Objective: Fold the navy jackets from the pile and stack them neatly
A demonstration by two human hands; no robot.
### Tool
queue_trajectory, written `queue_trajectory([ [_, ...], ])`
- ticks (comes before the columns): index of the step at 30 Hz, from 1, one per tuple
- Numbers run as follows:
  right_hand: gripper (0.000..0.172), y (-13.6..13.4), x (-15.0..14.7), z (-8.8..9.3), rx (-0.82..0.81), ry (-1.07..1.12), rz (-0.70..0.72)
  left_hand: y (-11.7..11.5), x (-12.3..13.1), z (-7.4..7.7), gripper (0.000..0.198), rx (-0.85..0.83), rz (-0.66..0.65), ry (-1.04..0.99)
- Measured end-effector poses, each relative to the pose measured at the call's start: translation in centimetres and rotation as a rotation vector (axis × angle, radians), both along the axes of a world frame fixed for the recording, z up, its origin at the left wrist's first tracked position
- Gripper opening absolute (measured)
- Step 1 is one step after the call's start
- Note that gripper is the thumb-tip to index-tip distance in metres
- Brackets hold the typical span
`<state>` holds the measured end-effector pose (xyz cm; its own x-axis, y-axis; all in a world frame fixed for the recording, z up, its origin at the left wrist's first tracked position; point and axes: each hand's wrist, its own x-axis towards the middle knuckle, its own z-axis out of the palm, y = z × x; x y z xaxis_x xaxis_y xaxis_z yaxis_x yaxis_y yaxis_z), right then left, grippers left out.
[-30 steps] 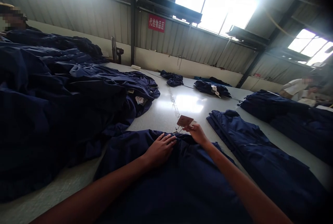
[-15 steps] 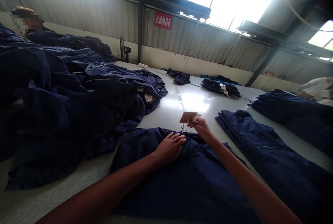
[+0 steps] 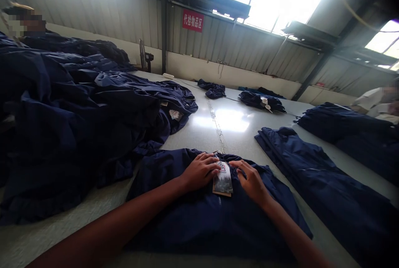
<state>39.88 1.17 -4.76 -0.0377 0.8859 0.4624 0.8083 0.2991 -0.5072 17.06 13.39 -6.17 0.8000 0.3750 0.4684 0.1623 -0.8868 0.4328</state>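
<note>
While left hand [image 3: 201,171] presses navy garment [image 3: 199,218], right hand [image 3: 251,181] flanks tag [image 3: 222,178].

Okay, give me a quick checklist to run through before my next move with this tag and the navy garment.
1. Card tag lying on the navy garment: ok, it sits between the hands.
2. Both hands on the garment: ok, left hand and right hand rest either side of the card tag.
3. Tag string secure: cannot tell, too small to see.
4. Fabric smooth under the hands: not ok, it puckers around them.
5. Garment apart from the folded navy stack: ok, white table shows between them.
</note>
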Motion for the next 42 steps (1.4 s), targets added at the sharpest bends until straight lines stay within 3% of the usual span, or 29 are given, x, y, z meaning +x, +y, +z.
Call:
queue_trajectory([
  [4, 0.024, -0.7, -1.2, -1.6, 0.01, -0.069, -0.04, -0.3, -0.2, 0.3, 0.024, 0.089, 0.02, 0.018],
  [12, 0.031, -1.3, -1.6, -2.3, 0.058, -0.101, 0.053, 0.0, 0.0, 0.4, 0.027, 0.104, 0.011, -0.019],
  [22, 0.048, -1.4, -1.4, -2.6, -0.129, -0.339, -0.282, -0.1, 0.0, 0.0, 0.03, 0.219, 0.032, 0.098],
  [27, 0.054, -0.4, -0.6, -1.7, -0.218, -0.461, -0.231, 0.2, 0.1, -0.4, 0.042, 0.235, -0.037, 0.137],
  [36, 0.059, 0.3, -0.4, -2.4, -0.308, -0.348, -0.245, 0.9, 0.7, 2.1, 0.034, 0.145, 0.136, 0.166],
  [42, 0.061, 0.4, -0.3, -2.7, -0.288, -0.325, -0.346, 3.8, 5.9, 4.0, 0.039, 0.207, 0.136, 0.279],
])
